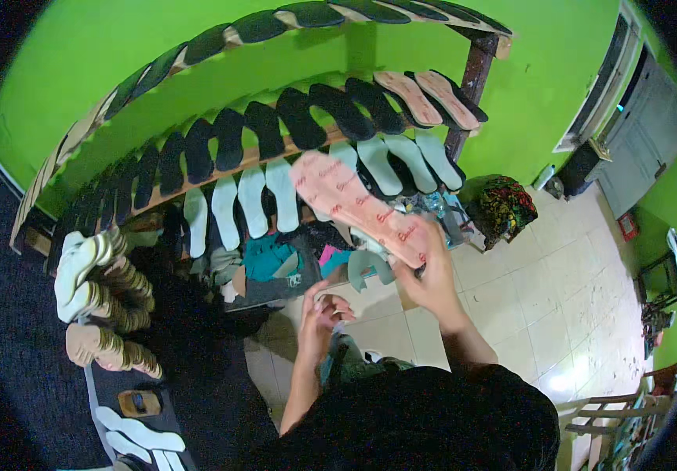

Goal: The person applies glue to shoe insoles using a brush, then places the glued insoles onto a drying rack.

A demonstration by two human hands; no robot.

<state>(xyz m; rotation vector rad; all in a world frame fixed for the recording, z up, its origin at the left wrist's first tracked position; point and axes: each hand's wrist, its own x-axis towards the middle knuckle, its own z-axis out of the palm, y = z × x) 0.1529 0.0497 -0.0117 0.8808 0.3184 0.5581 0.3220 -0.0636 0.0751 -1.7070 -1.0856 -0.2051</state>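
Black shirt (432, 416), worn, nearest; wooden rack (479, 67) beyond, bearing black soles (295, 118) along its tiers, white soles (252, 202) in a row below them. Pink insole (354, 196), one, red-printed, raised aslant in front of the white row, its lower end gripped in the right hand (432, 276). Left hand (319, 319), apart from the insole, fingers loosely curled, whether holding anything cannot be told; teal cloth (266, 259), one heap, beyond it.

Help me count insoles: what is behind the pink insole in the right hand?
Past the upper edge of the pink insole, part of a white insole shows; whatever lies directly behind is covered and cannot be seen.
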